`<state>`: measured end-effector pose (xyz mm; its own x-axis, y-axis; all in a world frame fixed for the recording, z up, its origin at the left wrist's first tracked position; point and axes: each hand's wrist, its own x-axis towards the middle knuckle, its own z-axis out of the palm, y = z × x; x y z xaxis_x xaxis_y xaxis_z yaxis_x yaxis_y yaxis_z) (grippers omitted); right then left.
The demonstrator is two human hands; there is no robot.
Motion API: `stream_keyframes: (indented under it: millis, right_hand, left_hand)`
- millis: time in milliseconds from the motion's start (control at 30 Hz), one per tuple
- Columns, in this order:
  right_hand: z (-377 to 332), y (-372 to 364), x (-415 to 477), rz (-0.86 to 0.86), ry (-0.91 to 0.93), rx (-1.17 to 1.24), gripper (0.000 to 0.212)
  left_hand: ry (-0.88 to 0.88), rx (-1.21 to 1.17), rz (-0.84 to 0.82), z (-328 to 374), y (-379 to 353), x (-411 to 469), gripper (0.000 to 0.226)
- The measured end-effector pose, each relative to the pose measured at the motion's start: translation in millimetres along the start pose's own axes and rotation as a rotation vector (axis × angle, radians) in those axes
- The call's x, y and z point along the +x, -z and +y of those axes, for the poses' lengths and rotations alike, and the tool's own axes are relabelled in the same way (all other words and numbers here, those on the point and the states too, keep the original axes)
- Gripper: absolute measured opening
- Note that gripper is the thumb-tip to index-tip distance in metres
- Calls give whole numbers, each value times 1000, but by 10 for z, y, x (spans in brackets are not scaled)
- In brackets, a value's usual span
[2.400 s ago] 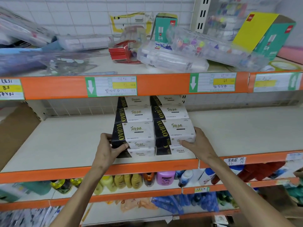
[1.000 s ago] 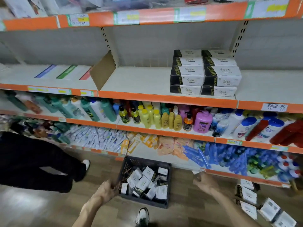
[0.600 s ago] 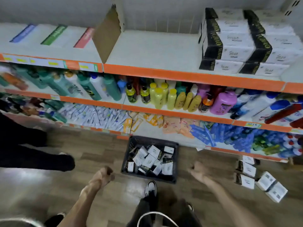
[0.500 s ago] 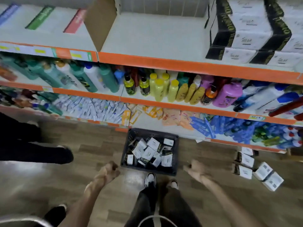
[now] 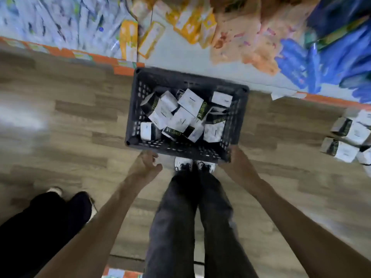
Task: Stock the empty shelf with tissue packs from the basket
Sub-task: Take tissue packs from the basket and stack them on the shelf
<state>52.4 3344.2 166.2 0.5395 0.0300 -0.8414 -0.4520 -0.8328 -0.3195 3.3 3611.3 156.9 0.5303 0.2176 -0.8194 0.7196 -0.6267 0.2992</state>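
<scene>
On the wood floor (image 5: 70, 117), straight below us: one dark slotted basket (image 5: 132, 109), set against the far bottom shelf (image 5: 180, 63), holding a loose heap of tissue packs (image 5: 181, 115), white with black-and-green ends, lying at all angles. Our left hand (image 5: 144, 167), just off the basket's near-left corner: fingers spread and curled, holding nothing, not touching the rim as far as we can tell. Our right hand (image 5: 236, 161), at the near-right corner: against or over the rim; blur keeps us from telling whether it grips or is merely open beside it. Our shoes (image 5: 194, 164), between the hands, toes at the basket's near wall. More packs (image 5: 349, 137), on the floor to the right, well apart from the basket. Bottom shelf stock: orange packets (image 5: 192, 25) and blue packets (image 5: 321, 63), blurred. Another person's dark legs (image 5: 40, 217), near left.
</scene>
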Motion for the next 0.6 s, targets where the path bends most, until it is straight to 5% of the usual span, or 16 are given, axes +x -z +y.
stream_keyframes:
  millis: [233,433,600]
  right_hand:
    - [222,-588,1817,119,169,-222,57]
    - [40,-766,2933,320,320,-490,105]
    - [-48,-950,3263,495,283,-617,120]
  left_hand:
    - [16,109,177,-229,-718,1692,54]
    - [85,190,362,-308,-783,2697,72]
    - [161,-156,534,-370,-750,2977,78]
